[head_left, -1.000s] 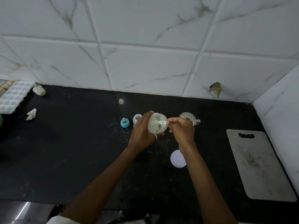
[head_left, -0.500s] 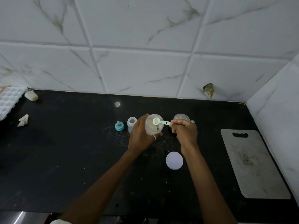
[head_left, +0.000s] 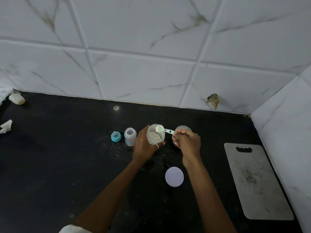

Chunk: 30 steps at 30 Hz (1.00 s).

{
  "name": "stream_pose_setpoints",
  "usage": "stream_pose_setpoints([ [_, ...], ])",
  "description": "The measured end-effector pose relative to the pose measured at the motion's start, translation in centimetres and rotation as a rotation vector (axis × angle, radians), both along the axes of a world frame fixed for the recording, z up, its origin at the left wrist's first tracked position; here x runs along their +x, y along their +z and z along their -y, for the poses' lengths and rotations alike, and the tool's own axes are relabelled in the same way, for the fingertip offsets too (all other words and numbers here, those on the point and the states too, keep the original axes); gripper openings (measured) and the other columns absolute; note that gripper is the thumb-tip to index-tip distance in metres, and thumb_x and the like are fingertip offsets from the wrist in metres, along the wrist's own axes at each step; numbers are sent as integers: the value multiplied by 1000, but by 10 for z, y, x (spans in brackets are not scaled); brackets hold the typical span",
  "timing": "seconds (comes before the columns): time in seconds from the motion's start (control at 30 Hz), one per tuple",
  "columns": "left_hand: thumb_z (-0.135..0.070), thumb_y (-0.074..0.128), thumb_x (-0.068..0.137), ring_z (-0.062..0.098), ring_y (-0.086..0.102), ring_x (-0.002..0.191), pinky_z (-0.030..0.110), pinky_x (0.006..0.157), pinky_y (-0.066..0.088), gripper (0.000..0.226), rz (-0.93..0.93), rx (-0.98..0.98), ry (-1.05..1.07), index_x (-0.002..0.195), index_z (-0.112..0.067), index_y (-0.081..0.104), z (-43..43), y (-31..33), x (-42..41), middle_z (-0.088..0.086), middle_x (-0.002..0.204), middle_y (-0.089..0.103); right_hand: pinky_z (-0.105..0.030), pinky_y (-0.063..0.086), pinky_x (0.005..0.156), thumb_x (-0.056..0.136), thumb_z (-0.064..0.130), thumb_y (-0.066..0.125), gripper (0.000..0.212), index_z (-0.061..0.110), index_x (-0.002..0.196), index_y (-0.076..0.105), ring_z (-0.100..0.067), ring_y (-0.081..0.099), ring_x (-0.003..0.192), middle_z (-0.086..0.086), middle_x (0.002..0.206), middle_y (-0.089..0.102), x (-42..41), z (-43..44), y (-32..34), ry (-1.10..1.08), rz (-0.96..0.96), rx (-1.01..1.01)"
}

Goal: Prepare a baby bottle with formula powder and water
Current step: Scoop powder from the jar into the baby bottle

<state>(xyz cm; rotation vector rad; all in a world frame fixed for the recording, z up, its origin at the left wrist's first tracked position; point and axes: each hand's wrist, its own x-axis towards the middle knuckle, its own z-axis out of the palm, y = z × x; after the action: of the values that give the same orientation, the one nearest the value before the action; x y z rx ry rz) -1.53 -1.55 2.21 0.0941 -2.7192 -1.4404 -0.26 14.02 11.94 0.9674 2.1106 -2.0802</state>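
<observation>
A round white lid [head_left: 174, 176] lies flat on the black tabletop [head_left: 67, 157], nearer than both hands, between the forearms. The left hand [head_left: 144, 146] is curled around a clear formula jar [head_left: 155, 136] with powder inside. The right hand [head_left: 188, 143] pinches the handle of a pale green scoop [head_left: 159, 128], whose bowl sits over the jar's mouth. Just left of the left hand stands the open baby bottle [head_left: 130, 134], then the teal nipple ring [head_left: 116, 136]. A clear container [head_left: 183, 127] shows behind the right hand.
</observation>
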Motion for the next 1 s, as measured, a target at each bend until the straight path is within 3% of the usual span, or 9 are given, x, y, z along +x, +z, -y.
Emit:
stream_pose_setpoints([
  [0.13,-47,92,64,8,56,128,39,110,48,84,18,27,7,137,-29,55,-4,-9,-6,-10,135,62,-25,55,68,88,2,71,15,16,92,78,-12,72,74,-6,86,78,-5,-3,-2,-14,-2,-28],
  [0.37,-49,91,66,8,53,133,40,113,46,88,53,69,21,141,-30,51,-7,-20,-8,-10,141,58,-23,55,67,89,4,72,15,17,93,78,-11,72,75,-5,90,77,-10,-5,-4,-16,11,-29],
  [0.43,-51,91,66,13,45,142,35,122,34,101,93,62,11,150,-25,43,-7,-19,-7,-3,153,50,-23,55,68,89,4,72,15,17,93,77,-12,72,78,-5,90,77,-11,-3,-3,-13,18,-32],
  [0.5,-52,92,66,18,29,152,26,120,21,119,149,66,1,159,-17,26,-6,-15,-4,3,166,30,-23,55,68,90,5,72,14,17,94,77,-13,72,79,-5,91,77,-12,-2,-2,-7,19,-37],
  [0.6,-55,91,65,20,19,155,31,119,23,131,118,40,15,162,-13,13,-4,-6,5,5,169,19,-22,54,66,91,5,71,14,16,98,77,-11,70,78,-5,92,77,-14,2,4,0,5,-44],
  [0.8,-55,81,78,15,27,151,31,111,35,105,-12,-65,49,158,-17,26,16,10,25,0,163,31,-22,54,66,92,4,69,15,15,98,76,-9,69,76,-3,90,77,-20,16,13,21,-28,-81],
  [1.0,-43,81,83,25,27,152,47,119,38,92,-121,-135,227,153,-6,34,51,13,17,10,159,38,-20,55,63,92,3,69,15,15,98,76,-7,69,70,-5,88,78,-23,36,11,58,-24,-109],
])
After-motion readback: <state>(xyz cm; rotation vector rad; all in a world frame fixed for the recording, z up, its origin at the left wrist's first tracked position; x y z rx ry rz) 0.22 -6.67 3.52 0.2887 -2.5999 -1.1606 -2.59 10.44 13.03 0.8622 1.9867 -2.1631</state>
